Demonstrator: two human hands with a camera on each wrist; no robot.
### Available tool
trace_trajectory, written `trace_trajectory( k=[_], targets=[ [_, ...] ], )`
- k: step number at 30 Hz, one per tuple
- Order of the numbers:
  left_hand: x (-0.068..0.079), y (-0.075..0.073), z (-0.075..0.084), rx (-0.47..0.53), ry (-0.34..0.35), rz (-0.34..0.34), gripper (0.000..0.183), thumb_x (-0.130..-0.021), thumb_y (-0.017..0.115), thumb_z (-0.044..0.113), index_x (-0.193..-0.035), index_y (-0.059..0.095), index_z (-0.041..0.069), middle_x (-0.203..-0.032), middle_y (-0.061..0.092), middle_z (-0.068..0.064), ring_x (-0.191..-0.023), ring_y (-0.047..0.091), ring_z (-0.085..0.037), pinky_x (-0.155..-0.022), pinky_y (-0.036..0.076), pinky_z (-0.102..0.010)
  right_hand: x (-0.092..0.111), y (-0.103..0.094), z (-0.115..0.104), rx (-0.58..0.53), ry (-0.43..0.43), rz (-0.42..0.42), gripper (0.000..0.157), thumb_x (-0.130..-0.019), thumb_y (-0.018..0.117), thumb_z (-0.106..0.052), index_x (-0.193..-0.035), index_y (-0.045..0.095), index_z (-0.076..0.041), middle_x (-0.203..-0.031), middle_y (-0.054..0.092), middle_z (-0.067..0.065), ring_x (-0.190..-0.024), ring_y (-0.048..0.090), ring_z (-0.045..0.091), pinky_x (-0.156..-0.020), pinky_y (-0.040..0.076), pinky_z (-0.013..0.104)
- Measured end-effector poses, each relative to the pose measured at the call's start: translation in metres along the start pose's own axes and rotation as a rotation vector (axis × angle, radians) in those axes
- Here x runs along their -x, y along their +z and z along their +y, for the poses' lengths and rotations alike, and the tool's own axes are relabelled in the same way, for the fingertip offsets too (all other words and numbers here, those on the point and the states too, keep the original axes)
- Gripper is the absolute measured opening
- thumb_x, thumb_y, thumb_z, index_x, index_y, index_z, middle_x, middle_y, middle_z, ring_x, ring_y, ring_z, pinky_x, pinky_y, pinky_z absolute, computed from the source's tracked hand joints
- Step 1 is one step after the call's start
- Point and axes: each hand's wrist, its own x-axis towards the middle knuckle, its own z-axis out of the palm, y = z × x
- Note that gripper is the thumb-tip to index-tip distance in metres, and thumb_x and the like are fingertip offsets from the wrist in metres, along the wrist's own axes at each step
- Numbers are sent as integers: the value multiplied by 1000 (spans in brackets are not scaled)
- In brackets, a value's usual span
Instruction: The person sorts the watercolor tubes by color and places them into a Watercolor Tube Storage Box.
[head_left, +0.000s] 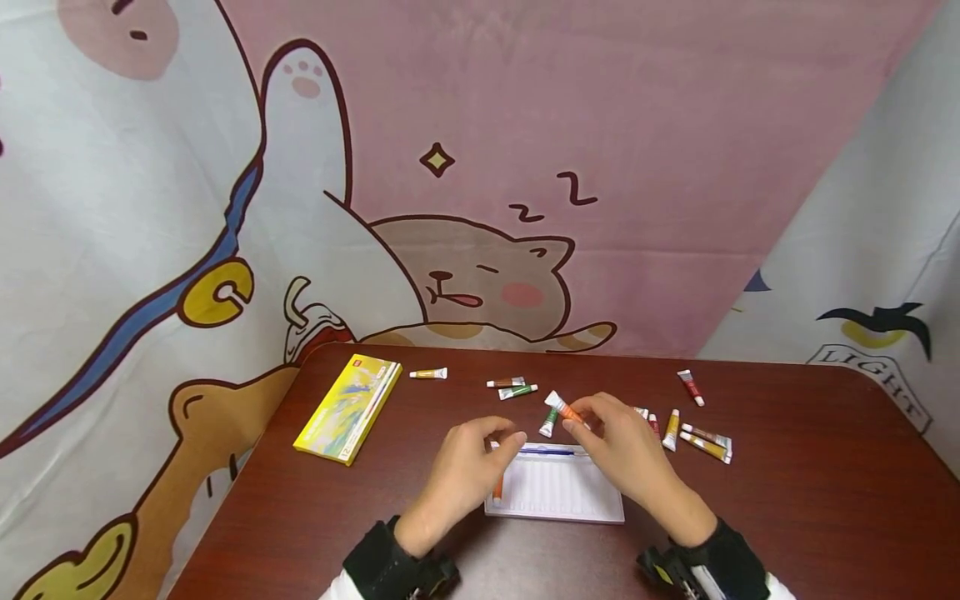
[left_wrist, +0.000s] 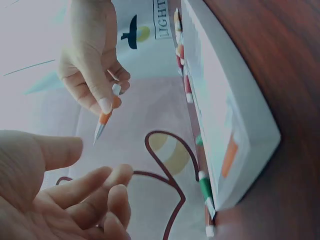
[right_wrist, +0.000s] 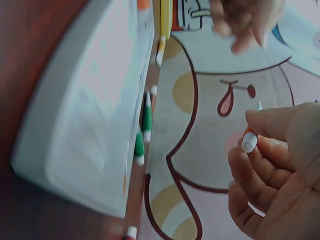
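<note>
My right hand (head_left: pixel 618 433) pinches an orange paint tube (head_left: pixel 564 407) between thumb and fingers, above the back edge of a white tray (head_left: pixel 562 492). In the right wrist view the white cap (right_wrist: pixel 248 143) of that tube points toward the camera. My left hand (head_left: pixel 472 462) hovers over the tray's left side with loosely bent fingers and nothing between them; the left wrist view shows a gap between its thumb (left_wrist: pixel 62 151) and fingers. Inside the tray, an orange tube (head_left: pixel 498 487) lies along the left side, and a blue stick-like thing (head_left: pixel 547 452) lies along the back.
A yellow box (head_left: pixel 349 408) lies at the table's left. Behind the tray are a yellow tube (head_left: pixel 428 374), a brown tube (head_left: pixel 506 382) and green tubes (head_left: pixel 518 392). Several more tubes, including a red one (head_left: pixel 691 388), lie to the right. A cartoon-printed cloth (head_left: pixel 637 167) hangs behind the table.
</note>
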Motion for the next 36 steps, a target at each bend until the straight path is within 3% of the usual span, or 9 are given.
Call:
trace_trajectory(
  k=[5,10,14,30,36],
  targets=[
    [3,6,2,86,-9,-39,23,-89,63,36,-96,72,15,-73,68,4,-43,53,-7,-44,43,-23,13,6,-13,-26,-37,34,15,-78,76,-24,-91,67,-22,-82,60,-14,-69,52,3,-56,46,29],
    [4,10,4,81,76,-41,19,-89,63,37,-91,74,22,-79,68,14,-61,55,-8,-50,44,-22,22,10,-23,-61,-88,48,12,-80,75,-27,-89,67,-24,-81,58,-18,-66,49,1,-52,42,23],
    [6,13,5,108,97,-46,18,-89,63,36,-88,75,23,-79,68,15,-61,53,-6,-51,42,-21,27,13,-27,-98,-110,44,10,-82,73,-27,-88,67,-25,-78,56,-18,-65,48,2,-50,40,21],
    [7,17,8,251,-17,-66,20,-86,67,36,-76,74,20,-67,67,7,-58,50,-5,-47,34,-18,35,16,-36,-237,-102,36,19,-76,78,-19,-90,65,-24,-74,54,-16,-64,50,1,-52,45,21],
    [6,14,9,273,-31,-29,14,-85,68,25,-73,72,18,-62,66,5,-51,46,-5,-44,32,-18,32,4,-27,-142,-69,26,15,-79,76,-24,-91,66,-23,-80,58,-17,-63,50,0,-52,46,23]
  ],
)
